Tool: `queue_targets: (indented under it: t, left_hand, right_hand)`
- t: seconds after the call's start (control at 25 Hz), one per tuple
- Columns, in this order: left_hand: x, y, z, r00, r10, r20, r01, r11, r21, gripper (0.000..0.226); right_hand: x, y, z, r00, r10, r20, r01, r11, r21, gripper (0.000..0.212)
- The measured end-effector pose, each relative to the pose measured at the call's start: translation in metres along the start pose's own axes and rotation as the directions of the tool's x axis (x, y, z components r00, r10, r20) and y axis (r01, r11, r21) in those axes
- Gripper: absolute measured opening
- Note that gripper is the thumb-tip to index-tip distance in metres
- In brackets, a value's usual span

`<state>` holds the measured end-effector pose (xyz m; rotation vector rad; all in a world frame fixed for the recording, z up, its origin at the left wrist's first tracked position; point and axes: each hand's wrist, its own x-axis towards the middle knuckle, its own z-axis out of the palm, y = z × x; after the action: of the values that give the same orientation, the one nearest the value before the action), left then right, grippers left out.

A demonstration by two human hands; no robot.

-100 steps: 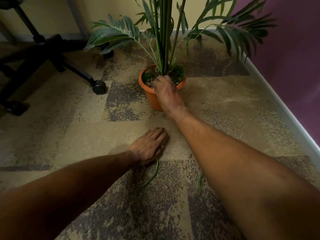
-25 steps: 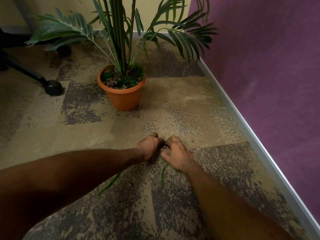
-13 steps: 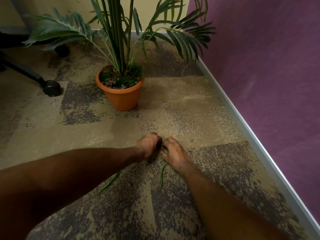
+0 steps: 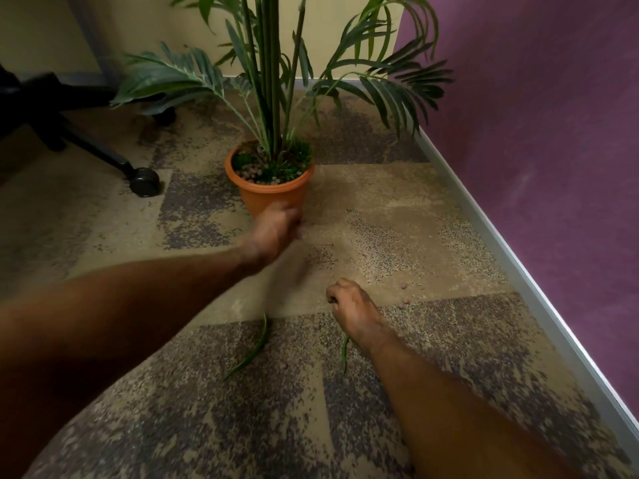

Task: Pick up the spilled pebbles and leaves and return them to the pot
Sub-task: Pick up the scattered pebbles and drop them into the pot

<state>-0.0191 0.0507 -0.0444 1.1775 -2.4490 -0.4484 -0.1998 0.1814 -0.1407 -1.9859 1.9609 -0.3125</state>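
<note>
The orange pot (image 4: 273,197) with a palm plant stands on the carpet, its soil topped with small pink pebbles. My left hand (image 4: 275,229) is blurred just in front of the pot's base, with its fingers curled closed around gathered pebbles that are mostly hidden. My right hand (image 4: 345,300) rests on the carpet nearer to me, fingertips curled down and pinching at a pebble. A few loose pebbles (image 4: 404,300) lie to its right. Two green leaves lie on the carpet: one leaf (image 4: 252,347) lies below my left forearm, the other leaf (image 4: 344,350) beside my right wrist.
An office chair's black leg and caster (image 4: 144,181) stand left of the pot. A purple wall with a grey skirting board (image 4: 518,271) runs along the right. Palm fronds (image 4: 397,88) overhang the floor behind the pot.
My left hand has left my right hand and moved up to the pot's base. My right hand stays on the carpet. The view has shifted, so the pot sits more central.
</note>
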Motion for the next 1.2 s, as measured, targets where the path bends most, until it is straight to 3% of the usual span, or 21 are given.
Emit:
queue_targets:
  t: [0.16,0.36,0.68,0.96,1.2]
  left_hand:
    - [0.028,-0.029,-0.049,0.957,-0.137,-0.255,0.16,0.985,0.07,0.023]
    - [0.059,-0.063,-0.064,0.907,-0.332,-0.261,0.331,0.942,-0.048,0.021]
    - [0.069,-0.07,-0.05,0.915,-0.289,-0.282,0.284,0.957,-0.057,0.021]
    - [0.025,-0.071,-0.043,0.939,-0.232,-0.254,0.305,0.902,0.304,0.039]
    - [-0.018,-0.063,-0.021,0.977,-0.197,-0.088,0.215,0.892,0.398,0.042]
  right_hand:
    - [0.0,-0.009,0.006,0.999,-0.038,-0.01,0.038,0.999,-0.015,0.035]
    - [0.003,-0.011,0.006,1.0,-0.015,-0.004,0.015,1.0,0.02,0.035]
    - [-0.003,0.004,0.005,1.0,0.011,0.003,-0.011,1.0,0.026,0.036]
    - [0.01,-0.014,-0.009,0.998,-0.05,-0.045,0.05,0.999,-0.009,0.025]
    - [0.069,-0.055,-0.055,0.983,-0.096,-0.155,0.099,0.995,0.01,0.02]
